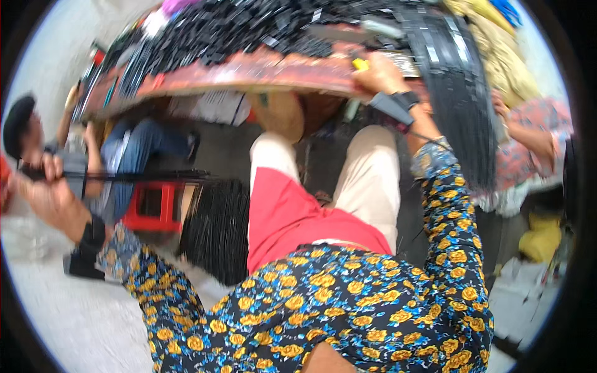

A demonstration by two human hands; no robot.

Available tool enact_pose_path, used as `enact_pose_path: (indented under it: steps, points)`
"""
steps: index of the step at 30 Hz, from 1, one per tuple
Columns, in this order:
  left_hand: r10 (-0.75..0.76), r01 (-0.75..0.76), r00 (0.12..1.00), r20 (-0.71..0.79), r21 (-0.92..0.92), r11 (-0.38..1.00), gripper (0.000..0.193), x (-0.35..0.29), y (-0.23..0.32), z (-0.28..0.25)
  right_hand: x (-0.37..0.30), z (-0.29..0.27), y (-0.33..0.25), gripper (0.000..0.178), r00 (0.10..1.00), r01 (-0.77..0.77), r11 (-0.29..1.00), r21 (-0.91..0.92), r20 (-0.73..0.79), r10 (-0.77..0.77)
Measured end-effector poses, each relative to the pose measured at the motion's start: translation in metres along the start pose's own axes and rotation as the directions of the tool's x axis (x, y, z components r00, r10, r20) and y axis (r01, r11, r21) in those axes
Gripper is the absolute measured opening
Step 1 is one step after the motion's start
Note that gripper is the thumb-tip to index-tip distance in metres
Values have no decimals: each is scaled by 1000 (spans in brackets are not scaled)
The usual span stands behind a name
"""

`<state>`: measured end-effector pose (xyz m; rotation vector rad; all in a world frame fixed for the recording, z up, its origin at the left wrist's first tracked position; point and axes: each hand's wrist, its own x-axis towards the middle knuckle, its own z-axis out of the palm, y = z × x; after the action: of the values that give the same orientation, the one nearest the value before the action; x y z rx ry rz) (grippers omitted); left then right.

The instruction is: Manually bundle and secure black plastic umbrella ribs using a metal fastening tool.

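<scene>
At the left of the frame, it's the left arm (90, 233) swung well out to the side, the left hand (53, 196) raised with fingers closed tight around one end of a bundle of thin black strips (143, 176) running toward the centre. Up right of centre, the right arm (444, 180) stretches forward, and the right hand (379, 76) is over the near edge of the red worktop (273, 71), fingers curled in on a small yellow piece (360, 64), blurred.
</scene>
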<state>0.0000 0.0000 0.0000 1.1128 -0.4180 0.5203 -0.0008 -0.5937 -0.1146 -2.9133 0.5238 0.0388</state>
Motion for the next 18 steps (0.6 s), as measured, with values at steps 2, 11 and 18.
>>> enact_pose_path:
  steps: [2,11,18]
  points:
    - [3,18,989,-146,146,989,40,-26,-4,-17,19,22,-6,51,996,62,977,-202,-53,-74]
    - [-533,572,799,-280,628,528,38,-207,-127,-54,-99,19,-18,29,928,353,917,187,-191,-319]
    - [-825,758,478,-303,616,213,36,-268,-224,-57,-159,-25,23,21,981,155,946,284,-159,-113]
